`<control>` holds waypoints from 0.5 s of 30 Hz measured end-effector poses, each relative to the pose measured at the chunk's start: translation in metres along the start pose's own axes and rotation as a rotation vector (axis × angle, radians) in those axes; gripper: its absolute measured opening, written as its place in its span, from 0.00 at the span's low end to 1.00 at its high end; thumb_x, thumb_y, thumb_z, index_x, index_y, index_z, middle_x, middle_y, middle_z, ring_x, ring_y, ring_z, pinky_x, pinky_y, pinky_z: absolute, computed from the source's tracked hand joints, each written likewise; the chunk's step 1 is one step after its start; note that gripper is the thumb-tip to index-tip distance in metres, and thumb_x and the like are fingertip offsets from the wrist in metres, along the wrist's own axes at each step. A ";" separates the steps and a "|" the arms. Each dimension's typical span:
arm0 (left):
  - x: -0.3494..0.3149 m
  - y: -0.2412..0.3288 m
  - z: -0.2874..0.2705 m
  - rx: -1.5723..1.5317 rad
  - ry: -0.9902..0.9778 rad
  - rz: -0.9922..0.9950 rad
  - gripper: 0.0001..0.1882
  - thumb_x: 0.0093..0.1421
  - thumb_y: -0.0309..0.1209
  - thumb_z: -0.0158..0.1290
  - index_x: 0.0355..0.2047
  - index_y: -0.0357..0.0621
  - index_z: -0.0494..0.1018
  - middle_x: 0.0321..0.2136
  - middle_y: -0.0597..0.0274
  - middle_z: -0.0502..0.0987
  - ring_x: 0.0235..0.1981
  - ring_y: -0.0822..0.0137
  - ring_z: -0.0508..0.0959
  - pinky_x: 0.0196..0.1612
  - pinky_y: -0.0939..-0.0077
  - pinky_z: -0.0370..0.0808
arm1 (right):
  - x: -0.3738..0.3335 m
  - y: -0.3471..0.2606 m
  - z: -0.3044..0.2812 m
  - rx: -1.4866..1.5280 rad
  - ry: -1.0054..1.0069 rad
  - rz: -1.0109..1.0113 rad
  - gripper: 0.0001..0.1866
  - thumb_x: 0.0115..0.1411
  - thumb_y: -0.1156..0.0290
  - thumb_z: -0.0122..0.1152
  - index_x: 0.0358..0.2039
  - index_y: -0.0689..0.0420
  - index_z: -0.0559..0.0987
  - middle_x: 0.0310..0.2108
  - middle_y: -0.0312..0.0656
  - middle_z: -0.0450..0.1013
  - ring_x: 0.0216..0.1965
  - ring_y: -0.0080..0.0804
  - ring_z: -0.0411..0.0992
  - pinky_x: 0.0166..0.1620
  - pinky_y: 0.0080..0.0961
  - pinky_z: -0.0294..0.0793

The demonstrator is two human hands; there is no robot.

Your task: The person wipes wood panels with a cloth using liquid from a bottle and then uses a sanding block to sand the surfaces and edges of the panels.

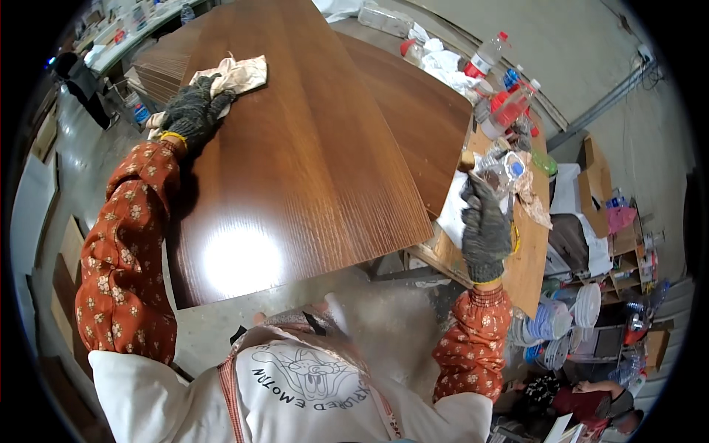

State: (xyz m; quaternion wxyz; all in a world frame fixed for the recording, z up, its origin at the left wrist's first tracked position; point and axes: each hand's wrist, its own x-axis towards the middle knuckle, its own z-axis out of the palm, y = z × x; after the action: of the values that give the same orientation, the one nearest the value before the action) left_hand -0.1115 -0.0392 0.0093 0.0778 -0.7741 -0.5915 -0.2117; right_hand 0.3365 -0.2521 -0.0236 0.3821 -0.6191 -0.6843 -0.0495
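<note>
A glossy brown wood-grain panel (295, 148) lies in front of me, overlapping a second brown panel (413, 111) on the right. My left hand (193, 114), in a dark knitted glove, presses a cream cloth (240, 74) onto the panel near its left edge; the fingers are closed over the cloth. On the right, my right hand (485, 229), gloved alike, is over the wooden bench with its fingers stretched away from me. Its fingertips are beside a clear plastic bottle with a blue cap (515, 170); whether they touch it cannot be made out.
Red-capped bottles (487, 55), crumpled white paper (443, 63) and a rag (533, 199) crowd the bench (528, 273) on the right. Stacked buckets (550, 317) stand beyond it. One person (591, 402) is at lower right, another (85, 88) at far left.
</note>
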 end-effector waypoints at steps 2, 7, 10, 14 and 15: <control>-0.001 -0.021 0.003 0.089 -0.038 -0.112 0.30 0.60 0.52 0.43 0.57 0.48 0.62 0.54 0.46 0.66 0.55 0.46 0.66 0.57 0.57 0.61 | 0.049 -0.061 0.016 -0.115 -0.030 -0.372 0.26 0.54 0.81 0.51 0.55 0.51 0.69 0.35 0.45 0.76 0.34 0.38 0.76 0.36 0.29 0.74; 0.003 -0.015 0.020 0.130 0.036 -0.101 0.30 0.60 0.52 0.43 0.57 0.50 0.62 0.54 0.51 0.66 0.55 0.50 0.66 0.57 0.57 0.60 | 0.125 -0.113 0.074 -0.610 -0.357 -0.566 0.14 0.58 0.72 0.47 0.44 0.57 0.74 0.31 0.45 0.76 0.32 0.37 0.76 0.29 0.35 0.71; -0.007 -0.002 0.007 0.181 -0.009 -0.159 0.30 0.59 0.51 0.43 0.58 0.50 0.61 0.57 0.53 0.63 0.57 0.51 0.64 0.58 0.57 0.59 | 0.155 -0.128 0.120 -0.612 -0.490 -0.528 0.12 0.58 0.70 0.47 0.40 0.57 0.74 0.30 0.48 0.76 0.33 0.40 0.76 0.29 0.36 0.71; -0.003 -0.005 0.007 0.086 -0.031 -0.169 0.30 0.59 0.51 0.44 0.58 0.52 0.61 0.57 0.52 0.62 0.58 0.52 0.62 0.59 0.56 0.58 | 0.191 -0.121 0.138 -0.611 -0.520 -0.499 0.14 0.56 0.71 0.48 0.42 0.60 0.74 0.30 0.50 0.76 0.34 0.45 0.76 0.34 0.42 0.71; -0.003 -0.013 0.015 0.102 0.037 -0.133 0.30 0.58 0.52 0.44 0.58 0.52 0.61 0.57 0.52 0.63 0.59 0.52 0.61 0.59 0.53 0.57 | 0.195 -0.123 0.140 -0.608 -0.525 -0.522 0.14 0.56 0.71 0.48 0.42 0.60 0.74 0.30 0.50 0.76 0.34 0.45 0.76 0.34 0.42 0.71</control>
State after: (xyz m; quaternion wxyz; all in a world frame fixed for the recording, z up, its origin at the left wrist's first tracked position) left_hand -0.1211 -0.0320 -0.0071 0.1138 -0.7242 -0.6500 -0.2001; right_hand 0.1744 -0.0471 0.0419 -0.0270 -0.5019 -0.8448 -0.1835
